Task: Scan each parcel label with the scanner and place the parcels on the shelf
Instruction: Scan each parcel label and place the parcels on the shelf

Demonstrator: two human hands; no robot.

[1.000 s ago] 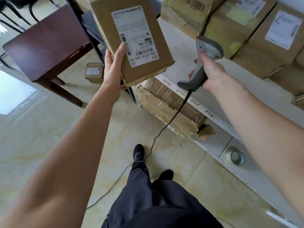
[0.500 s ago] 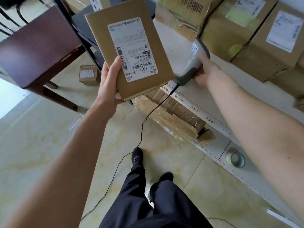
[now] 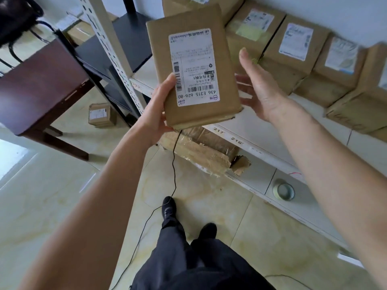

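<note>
**Parcel held up in the left hand beside the shelf**

From my remote seat I see the left hand [image 3: 159,109] grasping a flat brown parcel [image 3: 194,68] at its lower left corner, thumb lying across the front face next to the barcode, the other fingers hidden behind the box. The parcel is held upright in the air, tilted a little, with its white label [image 3: 193,66] facing the camera; the print on it reads upside down. The right hand [image 3: 257,88] is released, fingers straight and spread, palm turned toward the parcel's right edge. It sits just beside that edge, and I cannot tell whether the fingertips touch the cardboard. It holds nothing.

The scanner itself is not visible to me. A thin black cable [image 3: 173,164] comes out from under the parcel's bottom edge and trails down across the floor past the person's dark shoes [image 3: 168,208].

Behind and to the right of the parcel runs the white shelf [image 3: 272,126], its front edge carrying numbered tags. A row of brown boxes [image 3: 293,53] with labels stands along its back. On the lower level lie a crumpled taped package [image 3: 201,151] and a roll of tape [image 3: 283,191]. To the left stand a dark wooden table [image 3: 41,86] and a small box [image 3: 101,115] on the tiled floor.
</note>
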